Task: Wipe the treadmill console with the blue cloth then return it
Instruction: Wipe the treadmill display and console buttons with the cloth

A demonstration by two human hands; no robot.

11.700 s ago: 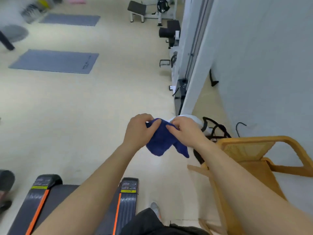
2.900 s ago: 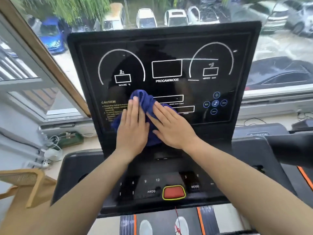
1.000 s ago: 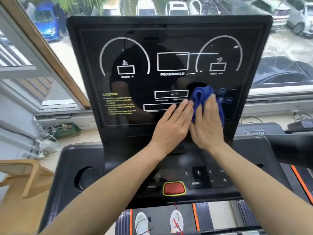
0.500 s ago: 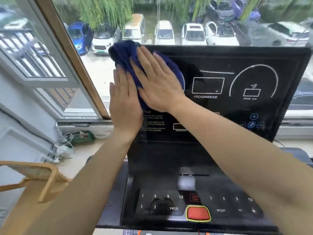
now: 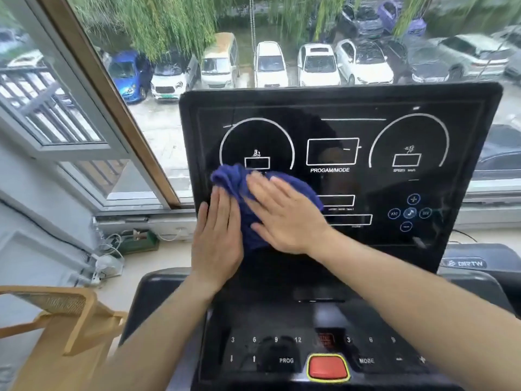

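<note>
The black treadmill console (image 5: 366,125) stands upright in front of me, with white dial outlines and blue touch buttons at its right. The blue cloth (image 5: 248,198) is bunched against the lower left of the screen. My right hand (image 5: 284,215) lies flat on the cloth with fingers spread, pressing it to the glass. My left hand (image 5: 217,238) lies flat beside it at the console's left edge, fingertips on the cloth's left side. Part of the cloth is hidden under both palms.
Below the screen is a button panel with a red stop button (image 5: 328,366). A wooden chair (image 5: 64,320) stands at the lower left. A window (image 5: 118,114) with a wooden frame is behind the console; cables and a power strip (image 5: 107,266) lie on the sill.
Both hands and the cloth have slid down from the console's top left corner to its lower left area. A second ago they were at the right side, near the blue buttons.
</note>
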